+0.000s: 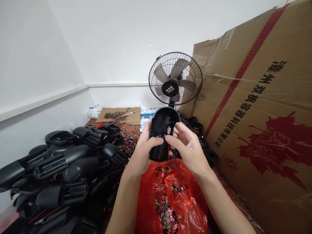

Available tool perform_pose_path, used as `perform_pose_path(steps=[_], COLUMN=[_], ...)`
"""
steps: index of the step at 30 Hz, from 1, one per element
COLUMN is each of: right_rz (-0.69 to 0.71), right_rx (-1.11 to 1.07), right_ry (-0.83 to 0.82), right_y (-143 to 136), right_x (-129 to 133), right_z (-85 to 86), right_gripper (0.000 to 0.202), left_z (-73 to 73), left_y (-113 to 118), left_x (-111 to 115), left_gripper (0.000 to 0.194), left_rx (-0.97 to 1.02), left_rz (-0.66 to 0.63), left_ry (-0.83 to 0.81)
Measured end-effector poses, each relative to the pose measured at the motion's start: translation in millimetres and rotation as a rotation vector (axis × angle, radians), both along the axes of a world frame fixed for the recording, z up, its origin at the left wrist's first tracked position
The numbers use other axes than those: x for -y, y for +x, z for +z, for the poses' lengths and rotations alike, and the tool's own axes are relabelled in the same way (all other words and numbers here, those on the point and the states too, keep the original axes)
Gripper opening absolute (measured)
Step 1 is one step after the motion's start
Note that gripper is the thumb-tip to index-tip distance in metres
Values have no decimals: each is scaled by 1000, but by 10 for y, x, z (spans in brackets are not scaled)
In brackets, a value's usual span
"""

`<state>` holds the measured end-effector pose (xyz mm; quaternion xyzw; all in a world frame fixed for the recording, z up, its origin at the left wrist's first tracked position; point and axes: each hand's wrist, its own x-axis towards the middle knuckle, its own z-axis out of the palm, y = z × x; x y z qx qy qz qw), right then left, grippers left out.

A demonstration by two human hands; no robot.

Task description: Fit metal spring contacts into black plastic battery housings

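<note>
Between both hands, above a red plastic bag, I see a black plastic housing (159,151) with its hollow inside turned toward me. My left hand (145,146) grips its left side, the thumb reaching inside. From the right, my right hand (184,139) clasps the other edge, and its thumb tip nearly meets the left one in the middle. Close to the right thumb sit a small pale connector (169,130) and red wire. Whatever lies under the thumb tips is too small to make out. The red plastic bag (192,201) holds many small shiny metal pieces (168,214).
Many similar black housings (63,159) are heaped at left. Behind them lie loose wired parts (129,141) and a cardboard sheet (134,115) with small dark bits. A black fan (170,88) stands at the back; a large cardboard box (243,130) walls off the right.
</note>
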<state>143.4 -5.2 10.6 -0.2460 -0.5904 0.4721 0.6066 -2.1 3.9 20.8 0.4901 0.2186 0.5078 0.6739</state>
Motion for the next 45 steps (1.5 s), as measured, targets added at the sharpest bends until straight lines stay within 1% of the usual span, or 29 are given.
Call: perform_pose_path(steps=[3,7,11,15,18,22,26,30,35,38,41,45], right_rz=[-17,-83,-67,-85,-118,-158,-187,-216,-230,-245,-209,-38], right_rx=[-1,-32,-118,-167,-162,-141,-134,-132,-141,-116,-86,-64], right_ry=[15,43,30,34,38,49,61,70,83,68,38,-3], right_y=[-15,-68,-143,-183,-192,-195,-201,-214,-239,-238,-196,-95], right_x=[11,18,21,45,84,141,180,205,231,227,195,134], right_z=[9,14,-41,-74,-48,7,38,51,59,57,54,65], right_gripper=[28,23,23,23,27,27,24,21,9,14,23,30], left_z=[-20,-57,-79,-85,-90,-90,-28,56,51,57,88,111], left_y=[24,52,72,85,98,116,117,104,108,96,68,36], left_x=[-5,-17,-29,-12,21,61,102,156,179,184,185,164], left_gripper=[49,44,39,43,44,43,44,52,50,48,47,47], left_rx=[-12,-23,-3,-9,-11,-9,-38,-119,-102,-110,-116,-35], left_rz=[45,129,200,219,226,226,244,255,290,287,245,140], left_ry=[25,46,67,85,106,147,206,198,212,197,138,28])
